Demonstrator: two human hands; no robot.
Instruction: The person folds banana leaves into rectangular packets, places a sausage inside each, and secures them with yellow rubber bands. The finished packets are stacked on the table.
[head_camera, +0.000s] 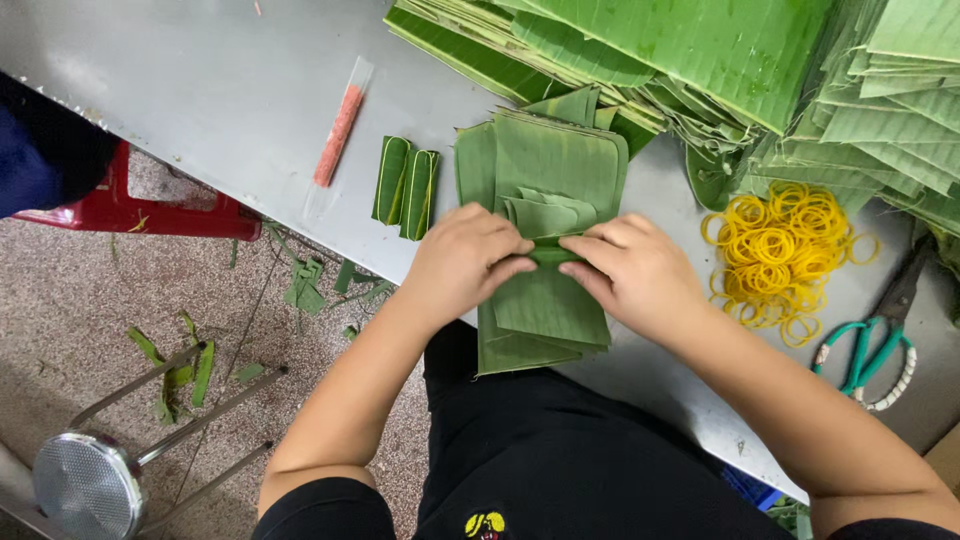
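The head view looks down on a grey metal worktop (230, 90). At its near edge lies a stack of cut banana leaf pieces (545, 180), partly overhanging the edge toward the person's lap. Both hands rest on the middle of this stack. The left hand (462, 258) is curled, its fingers pressing a folded leaf strip (545, 255) on top of the stack; the right hand (632, 270) meets it from the other side, fingers closed on the same strip, so the fingertips of the two hands nearly touch.

Just left of the stack lie two small folded leaf parcels (406, 187), side by side, and farther left a clear sleeve with an orange filling (338, 135). To the right of the right hand sits a heap of yellow rubber bands (780, 255), and beyond it scissors with teal handles (872, 345). Large banana leaves (700, 50) are piled at the far side. On the floor stand a metal stool (90, 480) and a red stool (130, 205), with leaf scraps (190, 365) scattered about.
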